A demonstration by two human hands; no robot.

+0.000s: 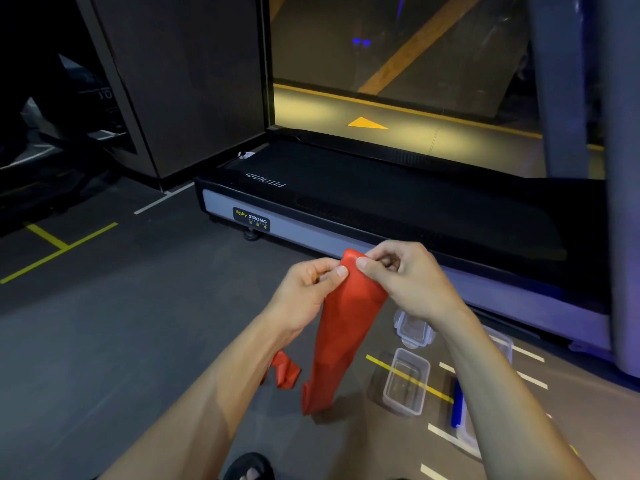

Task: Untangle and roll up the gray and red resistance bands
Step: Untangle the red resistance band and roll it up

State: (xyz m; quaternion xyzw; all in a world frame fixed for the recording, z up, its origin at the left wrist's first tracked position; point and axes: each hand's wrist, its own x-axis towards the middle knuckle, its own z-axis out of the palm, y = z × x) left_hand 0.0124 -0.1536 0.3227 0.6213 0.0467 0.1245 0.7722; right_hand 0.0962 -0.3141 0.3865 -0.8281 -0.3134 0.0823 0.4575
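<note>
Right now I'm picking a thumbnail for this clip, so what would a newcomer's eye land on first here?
First the red resistance band at centre, its top edge pinched between the left hand and the right hand, the rest hanging toward the floor. Next the black treadmill behind the hands, then the clear plastic container on the floor at lower right.

Dim room, warm glow beyond window, dark upper left, wide-angle edge distortion

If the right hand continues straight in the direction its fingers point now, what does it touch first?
The right hand points left, pinching the top of the red band. Continuing that way, it would probably meet the left hand, which pinches the same edge right beside it. Depth between them is unclear.
</note>
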